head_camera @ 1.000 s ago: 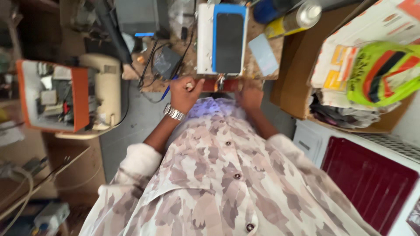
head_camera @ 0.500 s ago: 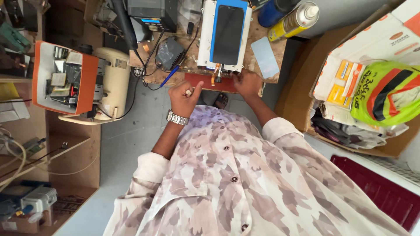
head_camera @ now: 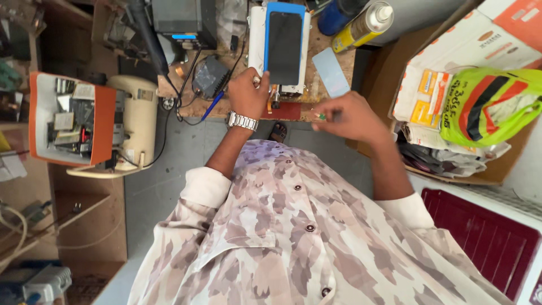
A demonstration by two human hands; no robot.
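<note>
Cluttered repair surface, phone on its pad.
Left hand closed at the phone's edge; right hand pinches a small part; alignment likely comes next.

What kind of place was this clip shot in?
Probably a small phone-repair bench: a dark-screened phone lies on a blue-edged white fixture, the left hand beside it, with a spray can and a parts-filled orange box nearby.

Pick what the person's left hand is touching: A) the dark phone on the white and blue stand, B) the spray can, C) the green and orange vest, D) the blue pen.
A: the left hand, the one with the wristwatch, rests at the lower edge of the dark phone on its stand.
</note>
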